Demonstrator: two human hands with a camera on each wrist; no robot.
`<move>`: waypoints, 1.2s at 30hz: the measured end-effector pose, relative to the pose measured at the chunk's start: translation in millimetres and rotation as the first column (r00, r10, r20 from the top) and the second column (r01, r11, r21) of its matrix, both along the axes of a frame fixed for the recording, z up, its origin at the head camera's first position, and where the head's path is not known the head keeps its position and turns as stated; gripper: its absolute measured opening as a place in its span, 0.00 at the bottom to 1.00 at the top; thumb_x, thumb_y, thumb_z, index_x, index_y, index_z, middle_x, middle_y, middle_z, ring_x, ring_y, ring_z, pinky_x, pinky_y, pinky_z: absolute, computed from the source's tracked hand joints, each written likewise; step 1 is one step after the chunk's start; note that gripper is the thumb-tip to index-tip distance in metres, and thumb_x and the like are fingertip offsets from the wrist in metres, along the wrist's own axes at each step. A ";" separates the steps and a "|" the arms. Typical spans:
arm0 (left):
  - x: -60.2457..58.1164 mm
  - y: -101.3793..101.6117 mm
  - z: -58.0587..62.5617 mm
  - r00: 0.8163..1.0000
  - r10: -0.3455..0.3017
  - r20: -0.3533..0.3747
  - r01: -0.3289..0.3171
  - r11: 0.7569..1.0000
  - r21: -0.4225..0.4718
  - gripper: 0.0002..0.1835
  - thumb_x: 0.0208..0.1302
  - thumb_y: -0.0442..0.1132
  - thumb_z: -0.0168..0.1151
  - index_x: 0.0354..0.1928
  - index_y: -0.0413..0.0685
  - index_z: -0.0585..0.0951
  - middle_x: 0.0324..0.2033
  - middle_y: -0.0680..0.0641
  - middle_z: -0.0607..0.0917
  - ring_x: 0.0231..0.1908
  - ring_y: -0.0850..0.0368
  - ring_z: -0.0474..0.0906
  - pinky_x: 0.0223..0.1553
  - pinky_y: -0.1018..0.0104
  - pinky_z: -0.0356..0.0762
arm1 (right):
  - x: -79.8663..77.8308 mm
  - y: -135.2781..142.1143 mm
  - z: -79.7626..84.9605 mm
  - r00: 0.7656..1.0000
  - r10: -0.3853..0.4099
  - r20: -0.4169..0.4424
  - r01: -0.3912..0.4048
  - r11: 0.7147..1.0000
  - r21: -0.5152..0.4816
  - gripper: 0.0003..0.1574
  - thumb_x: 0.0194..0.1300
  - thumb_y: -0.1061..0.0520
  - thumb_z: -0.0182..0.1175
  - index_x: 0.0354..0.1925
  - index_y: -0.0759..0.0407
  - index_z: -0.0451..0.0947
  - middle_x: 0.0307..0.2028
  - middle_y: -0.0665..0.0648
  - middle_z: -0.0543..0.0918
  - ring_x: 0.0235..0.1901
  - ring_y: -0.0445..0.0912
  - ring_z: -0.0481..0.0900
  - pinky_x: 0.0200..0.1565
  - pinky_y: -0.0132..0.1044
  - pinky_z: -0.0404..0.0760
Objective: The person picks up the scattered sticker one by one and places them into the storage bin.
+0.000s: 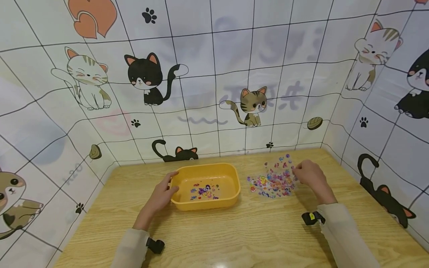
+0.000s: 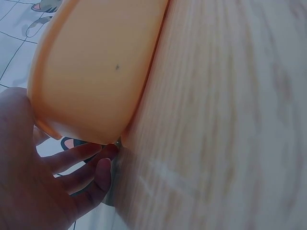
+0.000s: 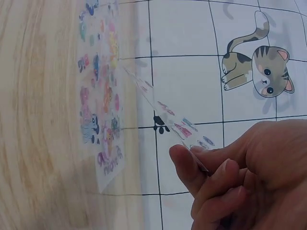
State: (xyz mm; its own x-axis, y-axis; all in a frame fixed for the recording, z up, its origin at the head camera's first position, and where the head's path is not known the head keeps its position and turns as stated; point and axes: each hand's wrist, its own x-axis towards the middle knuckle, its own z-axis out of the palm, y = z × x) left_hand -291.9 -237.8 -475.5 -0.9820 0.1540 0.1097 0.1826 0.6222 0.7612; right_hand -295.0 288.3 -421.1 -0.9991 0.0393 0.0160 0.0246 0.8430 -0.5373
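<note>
A yellow plastic basin [image 1: 206, 204] stands on the table, with small colourful stickers [image 1: 205, 191] on its bottom. My left hand [image 1: 161, 193] holds the basin's left end at the rim; in the left wrist view, fingers [image 2: 91, 179] curl near the basin's outer wall [image 2: 96, 72]. To the right, my right hand [image 1: 311, 174] pinches the edge of a clear sticker sheet [image 3: 182, 129] between thumb and fingertips. That sheet slants up off other clear sticker sheets [image 1: 268, 186], which lie on the table beside the basin.
The wooden table [image 1: 221, 234] meets a cloth wall [image 1: 201, 93] printed with cats and grid lines at its back and sides. A black wrist camera [image 1: 155, 245] sits by the left sleeve, another black device [image 1: 311, 218] by the right sleeve.
</note>
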 end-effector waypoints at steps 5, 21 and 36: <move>0.7 -0.2 0.3 1.000 0.001 -0.006 -0.001 1.000 -0.007 0.30 0.75 0.38 0.56 0.77 0.54 0.65 0.66 0.35 0.77 0.44 0.48 0.82 0.44 0.62 0.81 | 3.5 -2.2 8.3 1.000 -0.008 0.022 0.007 1.000 0.014 0.30 0.79 0.52 0.48 0.15 0.49 0.66 0.14 0.49 0.69 0.17 0.44 0.63 0.21 0.35 0.60; 0.7 -0.7 0.3 1.000 0.007 -0.007 -0.007 1.000 -0.012 0.30 0.75 0.39 0.56 0.76 0.54 0.65 0.67 0.35 0.76 0.46 0.47 0.82 0.46 0.60 0.81 | 12.3 -6.2 25.3 0.999 -0.006 -0.048 0.007 1.000 0.004 0.27 0.80 0.50 0.48 0.25 0.58 0.80 0.29 0.59 0.85 0.25 0.48 0.80 0.23 0.40 0.68; -1.5 -1.0 -2.1 1.000 0.010 -0.012 -0.011 1.000 -0.021 0.30 0.75 0.39 0.56 0.77 0.55 0.65 0.68 0.37 0.76 0.49 0.47 0.81 0.48 0.60 0.80 | 17.1 -10.3 38.6 0.998 0.008 -0.059 -0.009 1.000 -0.013 0.25 0.80 0.50 0.49 0.36 0.63 0.85 0.29 0.58 0.85 0.25 0.48 0.80 0.24 0.40 0.68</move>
